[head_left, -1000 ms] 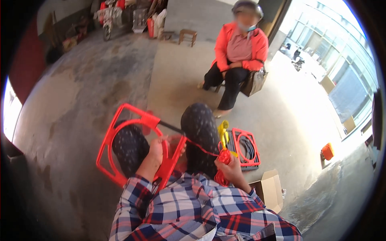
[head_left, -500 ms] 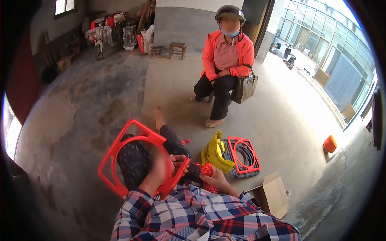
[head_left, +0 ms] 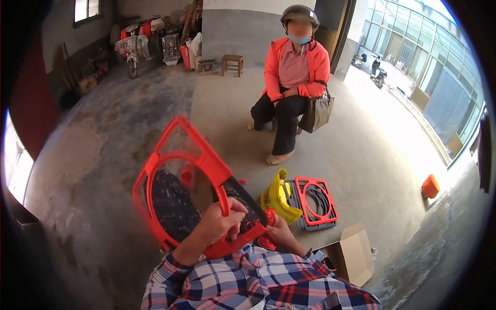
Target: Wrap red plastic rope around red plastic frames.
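A red plastic frame with a large round opening is tilted up over my lap. My left hand is closed round the inner rim of that opening, fingers curled. A dark bar runs along the frame's right side. Just right of the frame's lower corner, my right hand is closed on a bundle of red string. Some strands lie against the frame's edge there. Part of the right hand's fingers is hidden by the string.
Right of my lap stand a yellow bag and a stack of similar frames with black cord, a red one on top. Nearer is an open cardboard box. A person in a helmet sits ahead. An orange object lies far right.
The red frame has swung up and turned, its top corner now higher and farther right. My left hand has come up with it. My right hand stays beside it with the string.
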Demonstrator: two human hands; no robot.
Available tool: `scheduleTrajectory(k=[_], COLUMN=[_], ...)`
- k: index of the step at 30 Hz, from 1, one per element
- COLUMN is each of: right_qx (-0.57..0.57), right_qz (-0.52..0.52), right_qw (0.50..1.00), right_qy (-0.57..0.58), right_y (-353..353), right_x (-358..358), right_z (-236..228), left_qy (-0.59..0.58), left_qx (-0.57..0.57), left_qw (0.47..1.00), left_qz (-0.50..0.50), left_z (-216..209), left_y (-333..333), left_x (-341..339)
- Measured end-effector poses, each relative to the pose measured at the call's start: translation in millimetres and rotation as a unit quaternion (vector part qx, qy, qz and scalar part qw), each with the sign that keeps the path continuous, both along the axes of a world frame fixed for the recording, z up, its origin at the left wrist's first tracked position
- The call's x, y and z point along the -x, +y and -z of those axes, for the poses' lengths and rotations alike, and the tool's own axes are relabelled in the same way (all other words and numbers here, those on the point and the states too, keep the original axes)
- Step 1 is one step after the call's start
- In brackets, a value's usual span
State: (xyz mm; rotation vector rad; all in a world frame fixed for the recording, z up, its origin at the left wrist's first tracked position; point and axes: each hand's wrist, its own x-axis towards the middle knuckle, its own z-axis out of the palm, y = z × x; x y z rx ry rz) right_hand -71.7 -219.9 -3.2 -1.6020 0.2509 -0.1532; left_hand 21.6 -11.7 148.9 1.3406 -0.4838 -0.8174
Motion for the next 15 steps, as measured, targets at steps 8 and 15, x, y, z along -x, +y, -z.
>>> scheduleTrajectory(k=[8, 15], right_qx=[-0.073, -0.059], right_qz=[0.008, 0.029], right_qw=[0.997, 0.998], right_qy=[0.006, 0.004], right_y=[-1, 5], right_x=[11, 19], right_z=[0, -14], left_qy=[-0.289, -0.121], left_qx=[0.003, -0.085], left_qw=[0.957, 0.974], left_qz=[-0.009, -0.171], left_z=[-19, 153], left_y=[-60, -77], left_x=[-47, -104])
